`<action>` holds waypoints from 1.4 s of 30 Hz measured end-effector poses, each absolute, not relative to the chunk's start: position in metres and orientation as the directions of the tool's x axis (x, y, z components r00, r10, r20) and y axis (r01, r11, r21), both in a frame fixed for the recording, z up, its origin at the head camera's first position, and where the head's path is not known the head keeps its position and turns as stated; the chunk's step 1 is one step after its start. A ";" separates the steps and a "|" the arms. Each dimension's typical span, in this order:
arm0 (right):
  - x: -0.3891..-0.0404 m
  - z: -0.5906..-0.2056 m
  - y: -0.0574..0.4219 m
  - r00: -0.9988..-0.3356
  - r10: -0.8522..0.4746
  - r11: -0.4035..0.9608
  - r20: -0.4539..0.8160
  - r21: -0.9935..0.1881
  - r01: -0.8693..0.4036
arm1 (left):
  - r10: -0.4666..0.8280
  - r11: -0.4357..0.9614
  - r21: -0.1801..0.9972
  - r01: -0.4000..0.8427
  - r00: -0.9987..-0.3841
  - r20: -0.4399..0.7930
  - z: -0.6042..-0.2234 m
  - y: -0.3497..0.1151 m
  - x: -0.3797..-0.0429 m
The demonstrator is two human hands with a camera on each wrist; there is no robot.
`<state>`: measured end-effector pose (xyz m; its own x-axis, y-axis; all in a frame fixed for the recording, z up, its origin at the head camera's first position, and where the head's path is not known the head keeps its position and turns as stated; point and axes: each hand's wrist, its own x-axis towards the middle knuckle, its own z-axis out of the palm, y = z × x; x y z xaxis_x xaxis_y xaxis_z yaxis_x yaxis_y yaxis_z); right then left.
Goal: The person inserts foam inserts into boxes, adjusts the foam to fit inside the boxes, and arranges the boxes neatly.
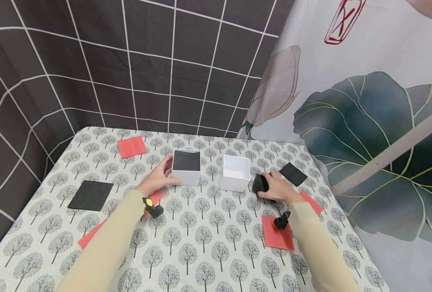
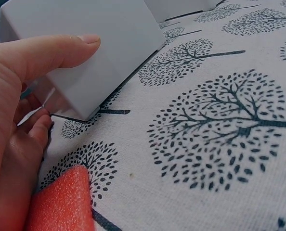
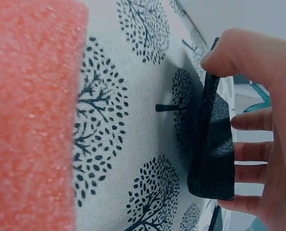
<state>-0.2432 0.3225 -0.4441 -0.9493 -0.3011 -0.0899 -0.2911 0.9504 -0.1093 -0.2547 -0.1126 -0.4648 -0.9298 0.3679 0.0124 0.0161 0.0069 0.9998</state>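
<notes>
My left hand holds the left white box at its corner, thumb along the front wall and fingers round the side. A black foam sheet lies inside that box. To its right stands a second white box, open at the top, with a bare white inside. Just right of that one, my right hand grips another black foam sheet between thumb and fingers. The right wrist view shows this sheet bent and tilted up over the cloth.
Black foam sheets lie at the left and right. Red foam sheets lie at the back left and under the right wrist, with others partly hidden by the forearms. A tree-patterned cloth covers the table; curtains hang behind.
</notes>
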 end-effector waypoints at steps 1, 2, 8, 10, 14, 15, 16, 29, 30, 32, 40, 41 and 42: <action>-0.242 -0.443 0.322 -0.949 -0.305 0.949 -0.079 -0.111 -0.296 | 0.369 0.007 1.000 0.018 -0.929 0.014 -0.465 -0.113 -0.255; -0.241 -0.443 0.322 -0.948 -0.312 0.946 -0.066 -0.109 -0.304 | 0.369 0.004 1.000 0.018 -0.929 0.016 -0.465 -0.113 -0.255; -0.236 -0.438 0.319 -0.933 -0.359 0.928 0.007 -0.105 -0.357 | 0.368 0.006 1.000 0.024 -0.930 0.020 -0.464 -0.113 -0.255; -0.233 -0.437 0.318 -0.926 -0.376 0.920 0.029 -0.103 -0.377 | 0.369 0.012 1.000 0.021 -0.929 0.016 -0.464 -0.113 -0.255; -0.229 -0.435 0.314 -0.914 -0.403 0.909 0.059 -0.093 -0.406 | 0.370 0.020 1.000 0.017 -0.929 0.008 -0.464 -0.113 -0.254; -0.228 -0.434 0.313 -0.911 -0.406 0.907 0.065 -0.095 -0.411 | 0.370 0.024 1.000 0.017 -0.929 0.007 -0.464 -0.113 -0.254; -0.226 -0.433 0.312 -0.911 -0.407 0.907 0.071 -0.091 -0.412 | 0.370 0.022 1.000 0.018 -0.929 0.009 -0.464 -0.114 -0.253; -0.208 -0.437 0.305 -0.900 -0.418 0.897 0.126 -0.100 -0.430 | 0.376 0.011 0.999 0.034 -0.926 0.027 -0.465 -0.113 -0.253; -0.206 -0.437 0.305 -0.900 -0.416 0.897 0.129 -0.103 -0.429 | 0.375 0.011 0.999 0.034 -0.927 0.028 -0.464 -0.113 -0.253; -0.203 -0.437 0.305 -0.901 -0.413 0.897 0.134 -0.111 -0.428 | 0.373 0.013 0.999 0.034 -0.927 0.027 -0.464 -0.113 -0.253; -0.191 -0.437 0.302 -0.898 -0.412 0.895 0.153 -0.120 -0.430 | 0.376 0.010 0.999 0.032 -0.926 0.026 -0.464 -0.113 -0.252; -0.189 -0.437 0.301 -0.898 -0.412 0.894 0.155 -0.122 -0.431 | 0.376 0.011 0.999 0.033 -0.926 0.026 -0.464 -0.113 -0.252; -0.187 -0.436 0.300 -0.897 -0.413 0.893 0.156 -0.125 -0.432 | 0.374 0.011 0.999 0.030 -0.927 0.024 -0.464 -0.113 -0.252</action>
